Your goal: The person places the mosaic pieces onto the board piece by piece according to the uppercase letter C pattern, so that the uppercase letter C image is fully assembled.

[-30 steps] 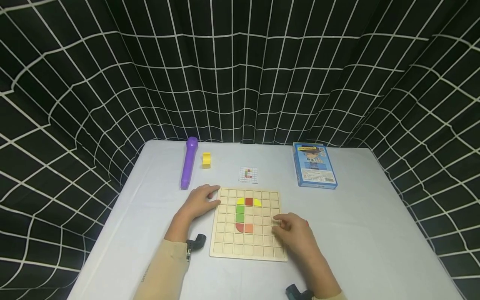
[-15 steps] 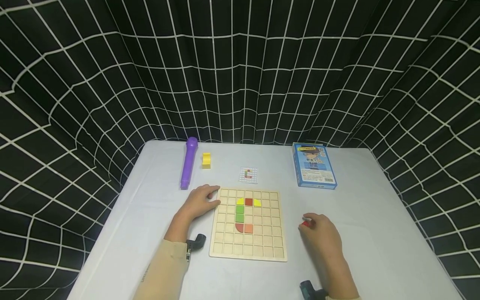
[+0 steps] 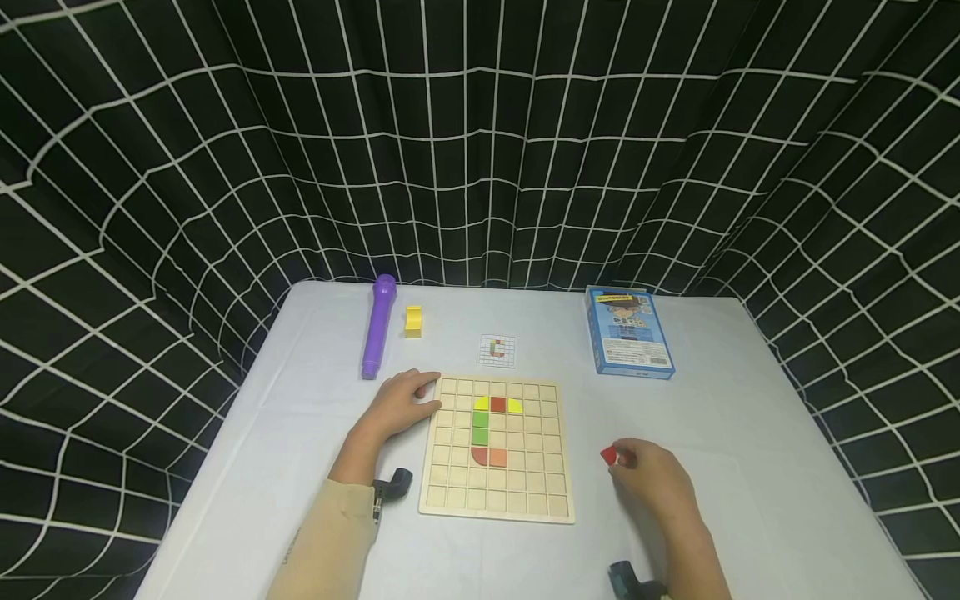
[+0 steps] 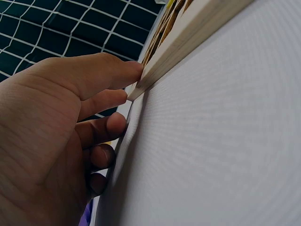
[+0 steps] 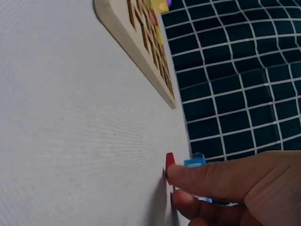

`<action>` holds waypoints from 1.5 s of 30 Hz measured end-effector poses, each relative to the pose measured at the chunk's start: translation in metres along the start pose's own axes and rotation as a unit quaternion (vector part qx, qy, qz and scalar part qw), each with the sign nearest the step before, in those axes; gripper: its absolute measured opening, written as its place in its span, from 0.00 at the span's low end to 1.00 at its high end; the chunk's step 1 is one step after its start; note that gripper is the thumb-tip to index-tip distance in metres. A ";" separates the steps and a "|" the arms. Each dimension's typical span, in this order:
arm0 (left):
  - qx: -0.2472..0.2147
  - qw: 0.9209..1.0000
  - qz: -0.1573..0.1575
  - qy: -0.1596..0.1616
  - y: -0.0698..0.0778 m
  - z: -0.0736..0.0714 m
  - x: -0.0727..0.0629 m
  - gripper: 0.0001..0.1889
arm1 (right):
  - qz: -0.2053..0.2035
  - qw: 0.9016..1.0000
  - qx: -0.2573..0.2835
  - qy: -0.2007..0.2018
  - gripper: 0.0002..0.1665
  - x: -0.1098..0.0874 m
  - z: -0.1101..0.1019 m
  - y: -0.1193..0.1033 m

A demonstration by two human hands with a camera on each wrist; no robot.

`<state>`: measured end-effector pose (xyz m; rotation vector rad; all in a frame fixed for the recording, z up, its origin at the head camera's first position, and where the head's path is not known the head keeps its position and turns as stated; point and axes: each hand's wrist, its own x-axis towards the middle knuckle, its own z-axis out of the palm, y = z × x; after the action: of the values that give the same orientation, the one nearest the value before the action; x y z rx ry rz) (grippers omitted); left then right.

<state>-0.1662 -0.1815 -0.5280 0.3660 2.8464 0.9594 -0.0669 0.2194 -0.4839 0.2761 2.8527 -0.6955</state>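
Note:
A wooden grid board (image 3: 517, 502) lies flat on the white table, with several coloured pieces set in its squares: yellow, red, green and orange. My left hand (image 3: 397, 406) rests at its upper left corner; in the left wrist view, thumb (image 4: 117, 73) and forefinger touch the board's edge while the other fingers bend loosely. To the right of the board, my right hand (image 3: 654, 477) pinches a small red piece (image 3: 608, 455) between thumb and fingers. Seen from the right wrist, that red piece (image 5: 169, 162) is close to the tabletop; its full shape is partly covered.
Behind the board lies a small card (image 3: 497, 351) printed with a coloured grid pattern. A purple microphone-shaped stick (image 3: 377, 329) and a yellow block (image 3: 413, 322) lie at the back left. A blue box (image 3: 630, 333) is at the back right. Dark gridded curtain (image 3: 480, 150) surrounds the table.
My right hand has moved right, away from the board's right edge, and now holds the red piece, which shows more clearly between its fingertips. My left hand has stayed at the board's corner.

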 end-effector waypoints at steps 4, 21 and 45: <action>-0.002 1.000 -0.006 -0.001 0.000 0.000 0.000 0.31 | -0.009 1.000 -0.004 0.011 0.22 0.002 0.003 -0.001; -0.001 1.000 0.000 0.006 -0.002 0.002 0.002 0.31 | -0.040 0.999 0.007 0.005 0.16 0.008 0.009 0.001; -0.001 1.000 -0.005 0.006 -0.001 0.002 0.001 0.31 | -0.110 0.994 0.028 0.002 0.14 0.007 0.015 -0.035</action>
<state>-0.1669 -0.1814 -0.5304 0.3461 2.8545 0.9669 -0.0789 0.1831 -0.4834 -0.0315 2.8977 -0.8168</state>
